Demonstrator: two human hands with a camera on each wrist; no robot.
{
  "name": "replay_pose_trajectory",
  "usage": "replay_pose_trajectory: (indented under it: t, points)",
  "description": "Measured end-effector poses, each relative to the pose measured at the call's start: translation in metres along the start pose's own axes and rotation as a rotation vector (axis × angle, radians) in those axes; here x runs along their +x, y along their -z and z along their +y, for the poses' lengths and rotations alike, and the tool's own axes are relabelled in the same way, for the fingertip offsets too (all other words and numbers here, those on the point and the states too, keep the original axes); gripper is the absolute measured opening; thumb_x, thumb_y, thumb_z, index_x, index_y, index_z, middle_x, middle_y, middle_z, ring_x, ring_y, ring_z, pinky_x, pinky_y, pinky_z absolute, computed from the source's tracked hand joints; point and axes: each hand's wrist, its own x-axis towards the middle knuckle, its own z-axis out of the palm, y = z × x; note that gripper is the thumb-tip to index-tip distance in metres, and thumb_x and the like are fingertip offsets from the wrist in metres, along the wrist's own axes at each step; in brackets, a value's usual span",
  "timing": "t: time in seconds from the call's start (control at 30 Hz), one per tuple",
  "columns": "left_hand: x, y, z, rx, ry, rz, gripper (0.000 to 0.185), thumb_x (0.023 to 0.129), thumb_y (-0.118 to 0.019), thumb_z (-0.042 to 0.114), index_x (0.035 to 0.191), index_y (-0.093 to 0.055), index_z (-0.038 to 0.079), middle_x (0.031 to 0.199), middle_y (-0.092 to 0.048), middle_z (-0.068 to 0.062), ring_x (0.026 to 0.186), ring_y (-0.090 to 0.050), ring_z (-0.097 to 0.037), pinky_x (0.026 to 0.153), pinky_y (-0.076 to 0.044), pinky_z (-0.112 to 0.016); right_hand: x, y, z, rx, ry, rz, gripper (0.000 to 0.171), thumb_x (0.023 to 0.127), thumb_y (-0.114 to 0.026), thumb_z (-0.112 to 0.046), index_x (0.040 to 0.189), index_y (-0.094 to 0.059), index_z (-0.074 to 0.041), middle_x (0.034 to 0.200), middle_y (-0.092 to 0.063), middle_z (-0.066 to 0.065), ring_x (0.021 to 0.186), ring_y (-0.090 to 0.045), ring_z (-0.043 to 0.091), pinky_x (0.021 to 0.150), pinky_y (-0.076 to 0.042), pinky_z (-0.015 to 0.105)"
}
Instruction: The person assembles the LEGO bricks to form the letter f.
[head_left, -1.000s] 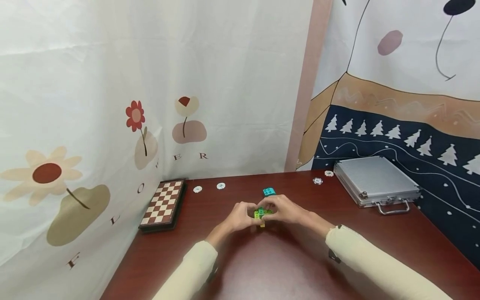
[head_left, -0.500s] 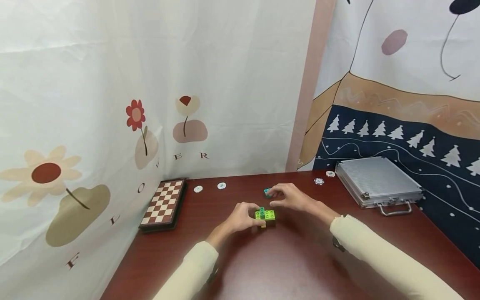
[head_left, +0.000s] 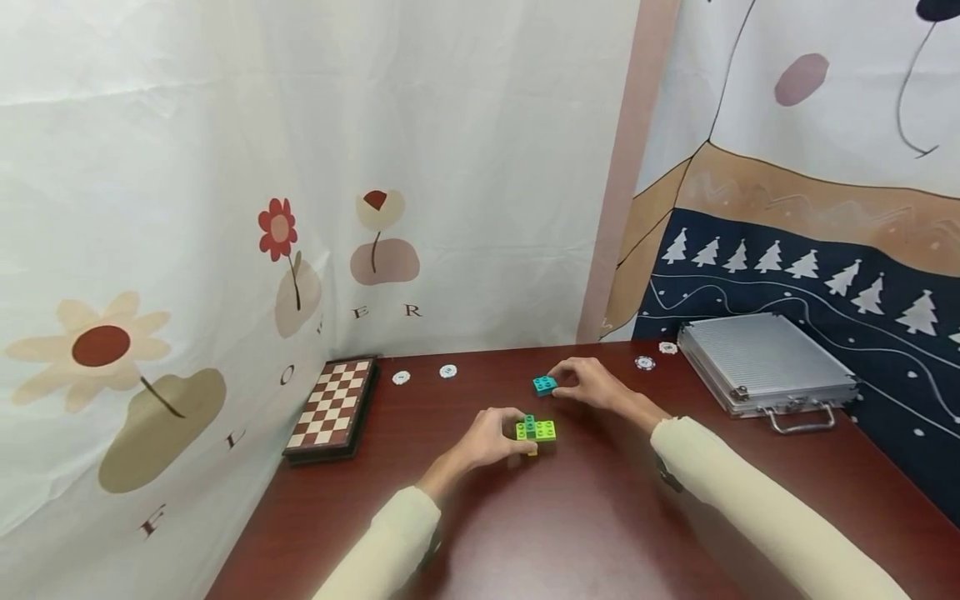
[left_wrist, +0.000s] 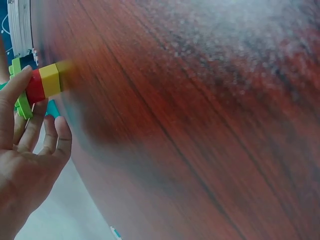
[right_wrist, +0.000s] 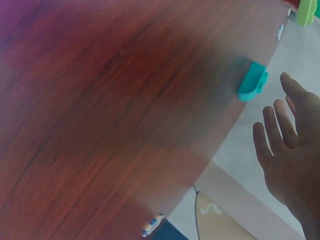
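Green brick stack (head_left: 536, 431) in left hand (head_left: 487, 437), right hand (head_left: 592, 383) by teal brick (head_left: 545, 384)

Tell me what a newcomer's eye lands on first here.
The small stack of green, red and yellow toy bricks at the middle of the dark red wooden table, held by the left hand. Just behind it, the right hand reaches a lone teal toy brick.

**Pale cream sleeves, bare hands**

Both arms are covered to the wrist by long, plain sleeves of pale cream cloth. A small dark strap or band is seen under each cuff. The left hand (head_left: 491, 435) and right hand (head_left: 592, 384) are left bare; no rings are seen.
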Motion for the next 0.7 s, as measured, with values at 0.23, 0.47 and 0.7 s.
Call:
replay_pose_trajectory:
  t: [0.23,0.47,0.7]
  points:
    - [0.0,0.001,0.001,0.036,-0.004,0.011,0.051,0.083,-0.089,0.035,0.123,-0.073,0.007,0.101,-0.074,0.001,0.084,-0.063,-0.008,0.077,-0.053,-0.029,0.008,-0.008,0.009,-0.049,-0.014,0.023,0.031,0.092,-0.08,-0.01,0.119,-0.073,0.002,0.116,-0.072,0.018,0.105,-0.067,0.035,0.092,-0.054,0.052]
    - [0.002,0.001,0.004,0.055,-0.005,0.009,0.048,0.082,-0.09,0.034,0.12,-0.075,0.008,0.092,-0.073,0.005,0.078,-0.061,-0.005,0.074,-0.052,-0.027,0.012,-0.017,0.017,-0.068,-0.038,0.027,0.033,0.092,-0.08,-0.011,0.122,-0.073,0.001,0.119,-0.072,0.016,0.111,-0.067,0.031,0.096,-0.054,0.05]
    - [0.002,0.003,0.005,0.065,-0.013,0.012,0.048,0.082,-0.091,0.032,0.12,-0.075,0.006,0.093,-0.073,0.004,0.082,-0.064,-0.01,0.076,-0.053,-0.028,0.022,-0.027,0.018,-0.065,-0.082,-0.001,0.037,0.093,-0.079,-0.014,0.127,-0.072,0.0,0.123,-0.071,0.017,0.108,-0.065,0.028,0.094,-0.054,0.048]
